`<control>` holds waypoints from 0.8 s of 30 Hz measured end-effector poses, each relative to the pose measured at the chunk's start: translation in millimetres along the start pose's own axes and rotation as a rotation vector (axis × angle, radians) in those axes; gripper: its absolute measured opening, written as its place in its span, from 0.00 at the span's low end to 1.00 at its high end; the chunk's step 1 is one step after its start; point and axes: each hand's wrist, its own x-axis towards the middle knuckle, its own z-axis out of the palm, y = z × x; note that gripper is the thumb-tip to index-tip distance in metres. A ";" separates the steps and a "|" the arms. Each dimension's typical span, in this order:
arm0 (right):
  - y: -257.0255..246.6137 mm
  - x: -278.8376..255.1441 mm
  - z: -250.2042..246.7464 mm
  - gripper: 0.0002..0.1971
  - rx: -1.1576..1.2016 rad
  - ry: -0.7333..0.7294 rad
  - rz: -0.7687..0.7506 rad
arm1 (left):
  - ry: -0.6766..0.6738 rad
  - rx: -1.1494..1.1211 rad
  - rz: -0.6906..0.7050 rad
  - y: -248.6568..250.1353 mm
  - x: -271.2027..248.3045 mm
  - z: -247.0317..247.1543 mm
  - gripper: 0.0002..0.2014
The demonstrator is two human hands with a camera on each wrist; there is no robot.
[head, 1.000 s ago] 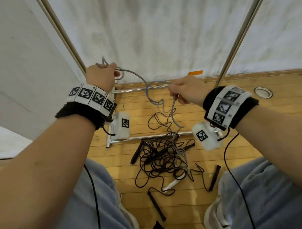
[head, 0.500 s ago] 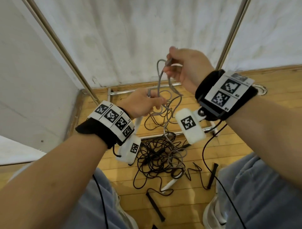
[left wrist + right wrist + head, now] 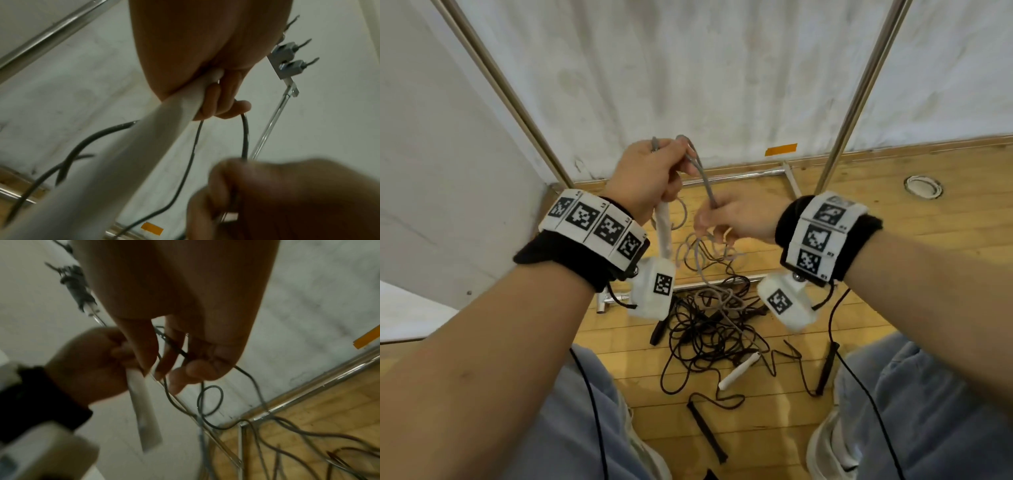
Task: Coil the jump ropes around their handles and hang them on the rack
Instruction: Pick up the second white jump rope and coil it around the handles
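Holding item one: left hand point(image 3: 650, 174), fingers curled round a white handle point(image 3: 664, 233) whose free end points down past the wrist; grip clamped on it. Grey rope point(image 3: 702, 171) loops out over the top of this hand and runs down to the right hand point(image 3: 739, 216), whose thumb and fingers pinch it just beside and below the left fist. From that pinch the grey rope falls in loose loops to the wooden floor point(image 3: 893, 212).

Floor stock, below and between both hands:
- second white handle point(image 3: 739, 370), lying flat
- tangle of black ropes point(image 3: 709, 329)
- black handles, one near the right shoe point(image 3: 828, 366), one nearer the camera point(image 3: 705, 431)

Backdrop: metal rack point(image 3: 859, 92), two uprights and low rails, against a white wall point(image 3: 688, 68).
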 end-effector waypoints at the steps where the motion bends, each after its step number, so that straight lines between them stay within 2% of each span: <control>1: 5.6 2.4 5.9 0.08 -0.012 -0.017 -0.005 | 0.022 -0.012 0.012 2.6 0.1 -3.4 0.16; 5: 23.6 8.6 20.5 0.10 -0.169 0.049 -0.013 | 0.155 -0.052 0.050 11.2 1.1 -21.0 0.16; 7: 27.3 9.8 22.7 0.11 -0.191 0.028 -0.004 | 0.224 -0.081 0.043 12.7 2.4 -29.6 0.16; 10: 18.7 10.0 15.9 0.10 -0.129 0.039 -0.014 | 0.257 0.063 -0.015 7.6 2.7 -33.0 0.15; 12: 6.1 10.1 5.5 0.08 -0.012 0.141 -0.058 | 0.158 0.195 -0.080 1.5 0.6 -30.1 0.15; 16: -19.4 5.6 -12.5 0.10 0.180 0.337 -0.199 | -0.249 0.385 -0.160 -10.3 -10.4 -13.3 0.07; 17: -24.7 4.1 -14.0 0.10 0.209 0.370 -0.233 | -0.318 0.427 -0.164 -13.5 -12.8 -7.7 0.09; 18: -29.3 2.4 -15.3 0.10 0.242 0.398 -0.260 | -0.345 0.465 -0.165 -16.6 -14.5 -2.3 0.10; 21: -38.2 -3.0 -21.6 0.10 0.401 0.506 -0.335 | -0.315 0.571 -0.148 -21.4 -15.6 7.8 0.12; 24: -38.8 -7.7 -28.9 0.05 0.535 0.569 -0.351 | -0.211 0.532 -0.051 -19.6 -12.1 7.8 0.15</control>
